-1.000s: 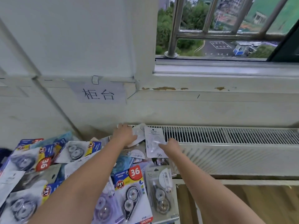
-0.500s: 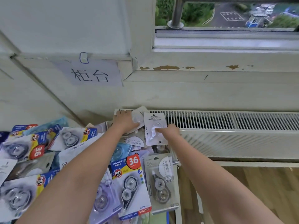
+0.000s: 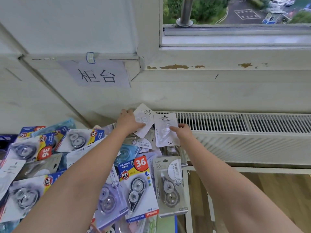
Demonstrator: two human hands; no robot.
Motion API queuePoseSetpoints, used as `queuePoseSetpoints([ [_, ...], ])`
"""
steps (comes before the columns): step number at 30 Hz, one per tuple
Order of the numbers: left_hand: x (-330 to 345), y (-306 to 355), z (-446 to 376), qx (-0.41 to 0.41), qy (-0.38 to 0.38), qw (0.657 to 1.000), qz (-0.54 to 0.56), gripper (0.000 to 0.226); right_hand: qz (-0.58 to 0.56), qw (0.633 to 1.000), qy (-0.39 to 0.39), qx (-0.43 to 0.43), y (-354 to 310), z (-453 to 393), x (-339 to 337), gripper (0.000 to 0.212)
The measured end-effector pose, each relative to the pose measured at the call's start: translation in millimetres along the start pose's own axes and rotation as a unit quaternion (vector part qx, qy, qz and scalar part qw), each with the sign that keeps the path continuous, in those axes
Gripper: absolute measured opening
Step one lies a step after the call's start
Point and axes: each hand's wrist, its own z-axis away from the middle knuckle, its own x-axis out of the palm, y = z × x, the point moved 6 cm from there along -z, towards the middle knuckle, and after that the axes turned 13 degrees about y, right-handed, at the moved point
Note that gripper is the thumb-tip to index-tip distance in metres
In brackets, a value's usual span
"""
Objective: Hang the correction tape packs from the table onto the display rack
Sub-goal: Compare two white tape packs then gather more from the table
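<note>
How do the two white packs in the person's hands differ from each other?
The left hand's white pack is tilted, its top leaning right; the right hand's white pack stands nearly straight. The left hand covers much of its pack's lower part, while the right hand pinches its pack at the edge, leaving the printed 36 visible. Both are white cards holding clear correction tape.

Loose correction tape packs (image 3: 138, 187) crowd the table from near to far-left — the wall (image 3: 202, 95) and radiator (image 3: 244, 132) close the far side; open floor (image 3: 269, 190) lies near-right.
</note>
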Motion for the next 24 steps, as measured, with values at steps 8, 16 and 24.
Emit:
queuePoseSetpoints([
  [8,-5.9,-3.6,7.4,-0.016,0.014,0.999,0.037,0.075,-0.061,0.998,0.034,0.003,1.3,-2.6,1.9,0.051],
  [16,-11.8,-10.1,9.2,-0.044,0.011,0.994,0.101,0.078,-0.106,0.993,0.043,-0.003,-12.6,-7.7,-0.1,0.043],
  [24,-13.5,-15.9,12.5,-0.101,0.005,0.978,0.181,0.071,-0.089,0.996,-0.017,0.014,-22.3,-11.6,-3.8,0.048],
])
